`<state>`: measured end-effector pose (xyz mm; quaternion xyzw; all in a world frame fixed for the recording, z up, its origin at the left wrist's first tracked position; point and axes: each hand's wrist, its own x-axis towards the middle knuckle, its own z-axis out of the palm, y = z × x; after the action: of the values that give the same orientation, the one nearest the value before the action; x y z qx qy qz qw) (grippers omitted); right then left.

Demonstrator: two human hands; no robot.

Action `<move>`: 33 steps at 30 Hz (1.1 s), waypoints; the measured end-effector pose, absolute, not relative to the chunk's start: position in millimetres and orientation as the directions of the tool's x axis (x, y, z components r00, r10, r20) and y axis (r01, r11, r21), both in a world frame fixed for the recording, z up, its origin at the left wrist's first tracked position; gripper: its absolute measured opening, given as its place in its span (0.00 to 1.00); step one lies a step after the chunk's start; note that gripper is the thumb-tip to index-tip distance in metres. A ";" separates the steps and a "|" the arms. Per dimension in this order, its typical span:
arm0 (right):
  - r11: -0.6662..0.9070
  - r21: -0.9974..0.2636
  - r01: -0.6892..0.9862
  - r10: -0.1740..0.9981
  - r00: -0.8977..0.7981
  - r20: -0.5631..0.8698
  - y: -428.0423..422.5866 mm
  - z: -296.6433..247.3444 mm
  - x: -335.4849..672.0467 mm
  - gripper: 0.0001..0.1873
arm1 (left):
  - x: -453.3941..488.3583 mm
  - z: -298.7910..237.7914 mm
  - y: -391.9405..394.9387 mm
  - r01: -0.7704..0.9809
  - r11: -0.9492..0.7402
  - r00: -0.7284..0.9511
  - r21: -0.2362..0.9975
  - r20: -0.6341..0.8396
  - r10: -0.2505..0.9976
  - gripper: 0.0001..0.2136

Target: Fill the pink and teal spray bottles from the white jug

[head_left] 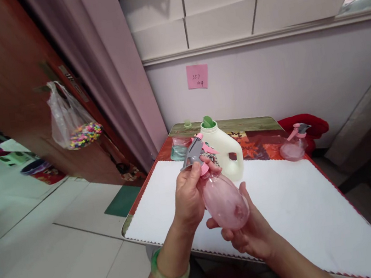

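Observation:
A pink see-through spray bottle (225, 200) is held tilted above the near part of the table. My left hand (190, 191) is closed around its neck, just under the grey and pink spray head (192, 152). Cupped under the bottle's rounded base is my right hand (250, 236), its fingers curled against the underside. Behind them stands a cream plastic jug (231, 150) with a side handle; something green (208, 121) pokes out of its open mouth. The bottle and left hand partly hide the jug's front.
A second pink spray bottle (293, 148) stands at the table's right rear. Left of the jug is a clear container (180, 150) with bluish liquid. A white sheet (286, 207) covers much of the table. A plastic bag of colourful beads (75, 123) hangs from the door.

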<state>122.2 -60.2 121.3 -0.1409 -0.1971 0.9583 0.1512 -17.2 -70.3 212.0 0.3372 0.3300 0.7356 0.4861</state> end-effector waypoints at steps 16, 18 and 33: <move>0.286 -0.946 -0.152 0.958 0.029 0.285 -77.1 103.0 111.7 0.51 | -8.8 218.5 -56.8 -0.492 -0.364 -0.396 0.791 0.169 0.903 0.10; 0.293 -0.945 -0.147 0.956 0.027 0.292 -78.9 101.6 112.1 0.51 | -9.5 220.5 -55.0 -0.498 -0.388 -0.392 0.775 0.197 0.899 0.10; 0.255 -0.965 -0.052 0.965 0.083 0.251 -31.0 79.1 158.9 0.45 | -128.4 167.8 -33.2 -0.668 -0.491 -0.624 0.559 -0.061 0.779 0.15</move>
<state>158.9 -31.0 79.1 -0.4348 -0.5246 0.4281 0.5937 -128.4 -33.2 167.8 0.1003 0.2766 0.8577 0.4217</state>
